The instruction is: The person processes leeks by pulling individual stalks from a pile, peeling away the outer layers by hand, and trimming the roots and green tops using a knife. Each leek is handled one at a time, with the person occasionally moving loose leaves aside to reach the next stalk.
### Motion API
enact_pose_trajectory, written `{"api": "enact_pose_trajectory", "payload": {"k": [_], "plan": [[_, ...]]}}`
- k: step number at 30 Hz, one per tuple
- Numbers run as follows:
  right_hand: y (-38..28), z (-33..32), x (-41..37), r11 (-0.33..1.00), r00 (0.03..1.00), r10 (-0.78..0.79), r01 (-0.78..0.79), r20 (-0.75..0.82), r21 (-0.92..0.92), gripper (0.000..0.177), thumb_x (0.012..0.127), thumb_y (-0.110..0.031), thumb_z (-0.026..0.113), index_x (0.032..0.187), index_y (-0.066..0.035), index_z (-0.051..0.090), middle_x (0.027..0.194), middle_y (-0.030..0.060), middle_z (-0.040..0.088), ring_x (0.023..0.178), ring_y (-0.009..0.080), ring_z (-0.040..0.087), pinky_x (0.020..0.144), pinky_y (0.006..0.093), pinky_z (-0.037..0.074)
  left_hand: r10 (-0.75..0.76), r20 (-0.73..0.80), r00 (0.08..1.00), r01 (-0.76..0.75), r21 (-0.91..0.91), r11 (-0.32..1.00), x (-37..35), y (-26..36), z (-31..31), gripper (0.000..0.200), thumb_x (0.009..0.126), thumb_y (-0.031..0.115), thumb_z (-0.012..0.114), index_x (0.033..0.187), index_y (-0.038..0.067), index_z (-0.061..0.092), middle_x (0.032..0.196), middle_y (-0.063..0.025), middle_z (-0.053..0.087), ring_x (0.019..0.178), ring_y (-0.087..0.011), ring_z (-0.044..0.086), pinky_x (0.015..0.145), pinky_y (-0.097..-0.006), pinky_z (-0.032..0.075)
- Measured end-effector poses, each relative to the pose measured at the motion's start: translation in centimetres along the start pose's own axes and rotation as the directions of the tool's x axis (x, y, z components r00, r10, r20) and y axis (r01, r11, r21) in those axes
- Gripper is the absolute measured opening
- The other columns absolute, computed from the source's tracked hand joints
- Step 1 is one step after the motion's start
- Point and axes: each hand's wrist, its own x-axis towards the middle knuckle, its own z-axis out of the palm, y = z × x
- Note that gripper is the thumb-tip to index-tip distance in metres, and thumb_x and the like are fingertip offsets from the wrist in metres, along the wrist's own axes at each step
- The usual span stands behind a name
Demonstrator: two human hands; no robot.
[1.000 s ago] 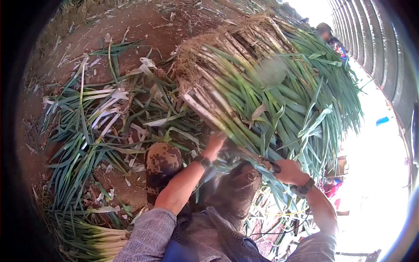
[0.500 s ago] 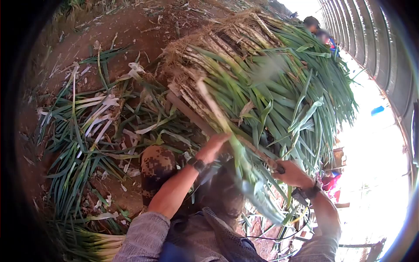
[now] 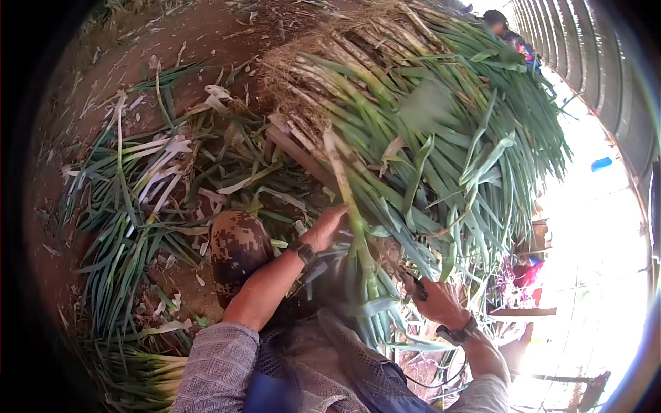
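My left hand (image 3: 326, 228) is closed around a long leek (image 3: 357, 230) with a pale, dirt-streaked shank and green leaves. Its shank points up and away toward the pile, while the leaves hang down in front of my body. In my right hand (image 3: 441, 304) is the black handle of a knife (image 3: 392, 267); its brownish blade points up and left, beside the leek's leaves. Part of the blade is hard to make out among the greens. A large pile of untrimmed leeks (image 3: 441, 148) lies just beyond both hands, roots to the left and leaves to the right.
Cleaned leeks (image 3: 162, 165) with white shanks lie on the ground at left, and another bunch (image 3: 155, 375) at lower left. Leaf scraps litter the soil. A wooden board (image 3: 303, 157) edges the pile. Another person (image 3: 497, 24) is at the far right, near the ribbed wall (image 3: 585, 48).
The leek has swung more upright and closer to my body. My right hand with the knife has moved left and down; my left hand has shifted slightly left.
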Motion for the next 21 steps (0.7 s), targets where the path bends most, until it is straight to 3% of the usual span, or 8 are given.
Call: {"api": "enact_pose_trajectory", "payload": {"k": [2,4,9,11,15,18,21], "plan": [[0.1,0.5,0.2,0.999,0.999,-0.049,0.049,-0.022,-0.012,0.018,0.088,-0.022,0.061,0.091,-0.005,0.063,0.069,0.0225,0.064,0.064,0.0443,0.063,0.059,0.0552,0.047,0.01,0.007,1.0,-0.009,-0.055,0.998,0.4,-0.6,-0.4,0.039,0.102,0.043,0.047,0.113,0.008,0.059,0.098,-0.0091,0.065,0.088,-0.0236,0.066,0.072,-0.0445,0.06],[-0.3,0.6,0.7,0.997,0.997,-0.073,0.072,-0.038,-0.01,0.032,0.09,-0.036,0.063,0.092,-0.004,0.063,0.065,0.0213,0.062,0.06,0.0429,0.062,0.057,0.0509,0.047,0.014,0.01,1.0,-0.013,-0.061,0.998,0.5,-1.0,-0.7,0.039,0.101,0.043,0.05,0.114,0.008,0.06,0.1,-0.0087,0.067,0.088,-0.0225,0.067,0.071,-0.0416,0.06],[-0.9,0.7,3.8,0.995,0.996,-0.081,0.078,-0.045,-0.058,0.031,0.088,-0.035,0.064,0.093,-0.004,0.063,0.072,0.023,0.064,0.071,0.0448,0.063,0.067,0.0537,0.048,0.004,0.026,1.0,-0.002,-0.067,0.998,0.0,-1.4,-0.7,0.038,0.098,0.042,0.057,0.112,0.008,0.063,0.099,-0.0071,0.069,0.085,-0.0197,0.068,0.068,-0.0364,0.059],[-1.6,0.4,5.4,0.995,0.998,-0.066,0.064,-0.023,-0.071,0.03,0.086,-0.032,0.065,0.093,-0.003,0.063,0.079,0.025,0.065,0.079,0.0461,0.063,0.074,0.0545,0.048,0.061,0.005,0.998,-0.061,0.045,0.997,0.6,-2.1,-1.0,0.035,0.097,0.039,0.061,0.111,0.007,0.065,0.097,-0.0062,0.07,0.085,-0.0181,0.069,0.067,-0.0345,0.059],[-2.2,0.4,9.0,0.994,0.995,-0.066,0.06,-0.075,-0.086,0.03,0.084,-0.033,0.065,0.092,-0.003,0.064,0.08,0.0238,0.066,0.08,0.0461,0.063,0.075,0.0543,0.048,0.087,-0.059,0.994,-0.082,0.093,0.992,-0.2,-1.7,-0.3,0.026,0.098,0.029,0.056,0.109,0.006,0.063,0.093,-0.007,0.066,0.081,-0.0197,0.064,0.071,-0.0386,0.055],[-2.5,-0.2,11.7,0.984,0.989,-0.118,0.104,-0.093,-0.143,0.031,0.083,-0.033,0.065,0.091,-0.003,0.065,0.082,0.0234,0.067,0.083,0.0459,0.063,0.076,0.0542,0.048,0.081,-0.04,0.996,-0.078,0.074,0.994,-0.5,-1.7,-0.2,0.026,0.097,0.028,0.058,0.107,0.005,0.066,0.093,-0.0059,0.067,0.081,-0.0176,0.064,0.072,-0.0354,0.054],[-3.8,-0.9,13.5,0.99,0.996,-0.067,0.059,-0.065,-0.129,0.032,0.082,-0.033,0.065,0.093,-0.003,0.065,0.087,0.025,0.067,0.089,0.0458,0.063,0.079,0.0542,0.048,0.092,-0.068,0.993,-0.085,0.094,0.992,-0.4,-1.9,-0.1,0.026,0.098,0.027,0.058,0.104,0.004,0.067,0.094,-0.0056,0.068,0.08,-0.0167,0.065,0.073,-0.0344,0.053]]}}
